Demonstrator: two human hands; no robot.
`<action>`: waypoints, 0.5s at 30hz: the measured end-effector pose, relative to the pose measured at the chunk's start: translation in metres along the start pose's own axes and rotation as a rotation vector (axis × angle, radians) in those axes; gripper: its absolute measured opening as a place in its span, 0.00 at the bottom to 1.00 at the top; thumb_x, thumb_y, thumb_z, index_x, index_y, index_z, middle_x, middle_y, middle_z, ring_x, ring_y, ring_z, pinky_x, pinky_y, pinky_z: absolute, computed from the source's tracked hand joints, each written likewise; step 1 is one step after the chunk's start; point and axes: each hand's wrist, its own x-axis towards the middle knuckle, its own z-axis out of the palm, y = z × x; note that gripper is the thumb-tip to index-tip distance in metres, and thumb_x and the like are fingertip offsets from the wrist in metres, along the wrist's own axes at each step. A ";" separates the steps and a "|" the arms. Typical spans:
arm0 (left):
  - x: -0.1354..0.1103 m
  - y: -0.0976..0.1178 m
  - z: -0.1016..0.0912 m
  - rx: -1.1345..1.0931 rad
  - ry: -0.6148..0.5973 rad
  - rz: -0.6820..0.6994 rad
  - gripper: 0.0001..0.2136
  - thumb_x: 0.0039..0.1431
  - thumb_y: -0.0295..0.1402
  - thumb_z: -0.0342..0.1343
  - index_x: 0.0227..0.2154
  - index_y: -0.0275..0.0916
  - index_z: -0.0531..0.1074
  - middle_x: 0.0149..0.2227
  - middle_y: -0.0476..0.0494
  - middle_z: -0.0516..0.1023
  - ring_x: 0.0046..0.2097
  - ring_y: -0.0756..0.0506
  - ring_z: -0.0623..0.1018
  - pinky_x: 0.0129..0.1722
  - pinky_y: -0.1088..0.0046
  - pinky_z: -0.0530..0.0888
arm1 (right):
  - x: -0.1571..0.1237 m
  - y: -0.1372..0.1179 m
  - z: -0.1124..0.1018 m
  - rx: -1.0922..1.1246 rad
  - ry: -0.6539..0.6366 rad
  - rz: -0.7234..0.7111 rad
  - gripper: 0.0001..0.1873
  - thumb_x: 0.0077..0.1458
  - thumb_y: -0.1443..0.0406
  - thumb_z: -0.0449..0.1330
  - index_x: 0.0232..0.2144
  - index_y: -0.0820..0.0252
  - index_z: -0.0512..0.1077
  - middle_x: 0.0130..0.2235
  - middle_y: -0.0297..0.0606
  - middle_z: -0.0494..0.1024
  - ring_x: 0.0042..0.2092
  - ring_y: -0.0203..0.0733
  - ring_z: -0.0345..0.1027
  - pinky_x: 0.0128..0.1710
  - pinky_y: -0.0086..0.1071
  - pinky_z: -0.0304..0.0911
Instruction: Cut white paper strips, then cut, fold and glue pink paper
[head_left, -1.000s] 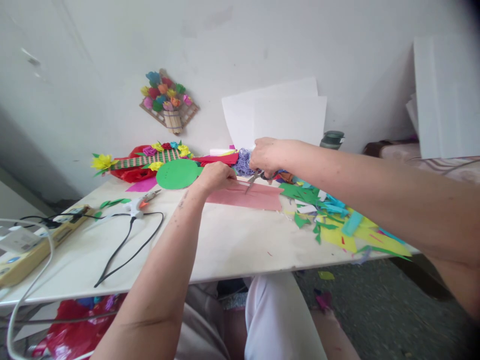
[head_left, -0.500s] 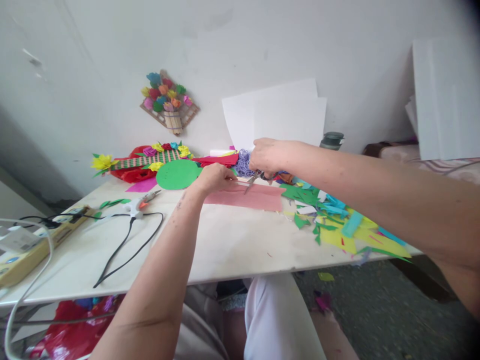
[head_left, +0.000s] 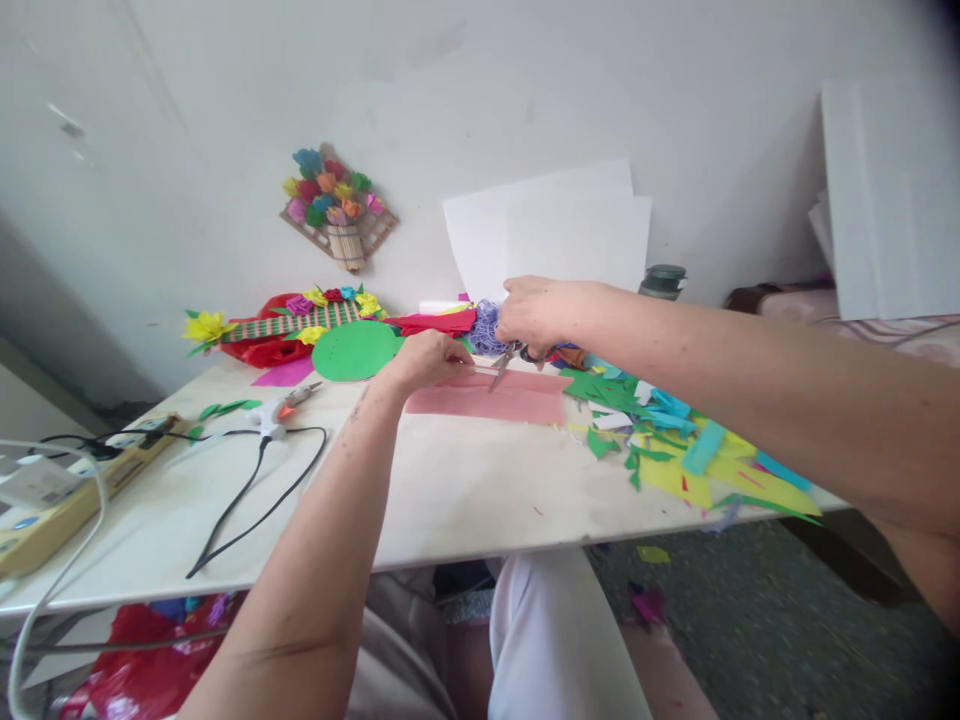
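Note:
Over the middle of the table, my right hand grips a pair of scissors, whose blades point down and toward me. My left hand is closed in a pinch on a narrow pale pink paper strip, which reaches to the blades. Beneath both hands lies a flat pink paper sheet. Just left of my left hand is a round green paper disc. The scissors' handles are mostly hidden by my right fingers.
Green, yellow and blue paper scraps cover the table's right side. A white glue gun with a looped black cord lies left, near a yellow power strip. Behind are a flower-decorated strip, purple shredded filler and a dark-lidded container.
Both hands stay nearly in place. The scissor blades and the pink strip have shifted very slightly between my hands.

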 end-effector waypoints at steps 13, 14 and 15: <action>0.000 -0.002 0.000 -0.004 0.006 -0.012 0.13 0.48 0.35 0.50 0.32 0.41 0.78 0.24 0.49 0.76 0.26 0.51 0.68 0.25 0.78 0.58 | -0.002 -0.004 -0.005 -0.044 0.005 -0.023 0.16 0.49 0.52 0.55 0.29 0.56 0.74 0.34 0.39 0.78 0.46 0.49 0.63 0.44 0.44 0.45; 0.000 -0.003 0.001 -0.005 0.010 -0.016 0.13 0.48 0.35 0.50 0.33 0.41 0.78 0.24 0.49 0.76 0.26 0.51 0.68 0.25 0.78 0.59 | -0.003 -0.004 -0.006 -0.049 -0.001 -0.021 0.16 0.48 0.51 0.55 0.29 0.56 0.74 0.34 0.40 0.78 0.46 0.49 0.64 0.44 0.44 0.45; 0.000 -0.004 0.001 -0.008 0.013 -0.017 0.13 0.48 0.35 0.50 0.33 0.41 0.78 0.25 0.50 0.76 0.26 0.51 0.68 0.26 0.78 0.59 | -0.003 -0.004 -0.006 -0.051 -0.005 -0.017 0.17 0.48 0.51 0.55 0.29 0.56 0.74 0.34 0.40 0.78 0.45 0.49 0.64 0.44 0.44 0.46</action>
